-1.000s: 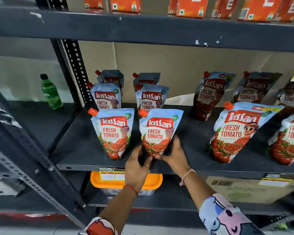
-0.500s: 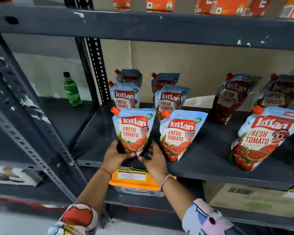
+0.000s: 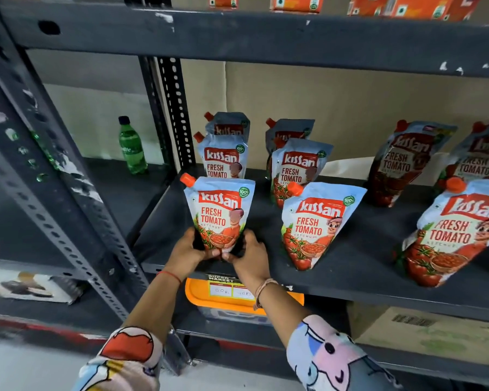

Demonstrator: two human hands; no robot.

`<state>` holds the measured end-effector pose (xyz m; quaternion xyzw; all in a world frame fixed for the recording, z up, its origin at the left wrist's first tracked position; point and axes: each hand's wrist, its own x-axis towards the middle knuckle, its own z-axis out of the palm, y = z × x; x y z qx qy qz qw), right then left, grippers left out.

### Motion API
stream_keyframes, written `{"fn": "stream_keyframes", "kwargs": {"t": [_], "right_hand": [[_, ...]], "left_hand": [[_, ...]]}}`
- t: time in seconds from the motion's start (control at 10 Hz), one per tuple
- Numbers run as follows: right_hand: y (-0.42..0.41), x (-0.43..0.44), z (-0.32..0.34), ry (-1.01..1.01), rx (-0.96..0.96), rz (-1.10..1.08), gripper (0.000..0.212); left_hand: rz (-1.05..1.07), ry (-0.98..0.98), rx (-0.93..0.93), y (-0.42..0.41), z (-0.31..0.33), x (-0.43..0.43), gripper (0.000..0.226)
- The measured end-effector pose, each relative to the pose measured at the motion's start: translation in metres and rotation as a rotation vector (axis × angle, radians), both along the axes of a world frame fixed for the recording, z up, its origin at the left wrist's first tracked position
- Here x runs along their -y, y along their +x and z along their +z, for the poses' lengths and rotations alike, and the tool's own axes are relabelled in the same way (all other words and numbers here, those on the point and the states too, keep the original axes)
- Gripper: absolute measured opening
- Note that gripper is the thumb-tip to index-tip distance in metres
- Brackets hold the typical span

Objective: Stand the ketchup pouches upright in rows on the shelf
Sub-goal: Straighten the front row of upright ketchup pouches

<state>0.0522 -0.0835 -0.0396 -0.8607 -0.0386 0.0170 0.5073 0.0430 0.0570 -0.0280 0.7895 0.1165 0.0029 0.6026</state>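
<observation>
Blue-and-red ketchup pouches with orange caps stand on the dark shelf [image 3: 350, 280]. The front-left pouch [image 3: 219, 210] stands upright near the shelf's front edge. My left hand [image 3: 185, 251] grips its bottom left corner and my right hand [image 3: 249, 253] grips its bottom right corner. To its right stands a second front pouch [image 3: 316, 224], leaning slightly. Behind them are two pouches on the left [image 3: 223, 159] and two on the right [image 3: 297, 165] in rows. Further right, larger pouches [image 3: 458, 235] stand, two more at the back [image 3: 404, 162].
A green soda bottle [image 3: 132, 148] stands on the neighbouring shelf to the left, past a perforated upright post [image 3: 175, 108]. An orange-lidded tub [image 3: 237, 297] and a cardboard box [image 3: 429, 334] sit on the shelf below. Orange packets line the shelf above.
Both hands moved from the second front pouch to the front-left pouch and now hold its base. The view has shifted left and closer.
</observation>
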Motion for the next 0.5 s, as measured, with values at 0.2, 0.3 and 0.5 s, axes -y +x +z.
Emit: {"fn": "stream_keyframes", "kwargs": {"t": [0.2, 0.3, 0.5], "right_hand": [[-0.004, 0.0, 0.006, -0.02, 0.007, 0.043, 0.051], [-0.012, 0.006, 0.01, 0.013, -0.017, 0.034, 0.06], [-0.059, 0.049, 0.0, -0.134, 0.147, 0.165, 0.06]], "left_hand": [[0.002, -0.039, -0.012, 0.0, -0.003, -0.004, 0.066], [-0.007, -0.016, -0.029, -0.006, -0.004, -0.004, 0.07], [0.323, 0.3, 0.148, -0.057, -0.017, 0.033, 0.07]]}}
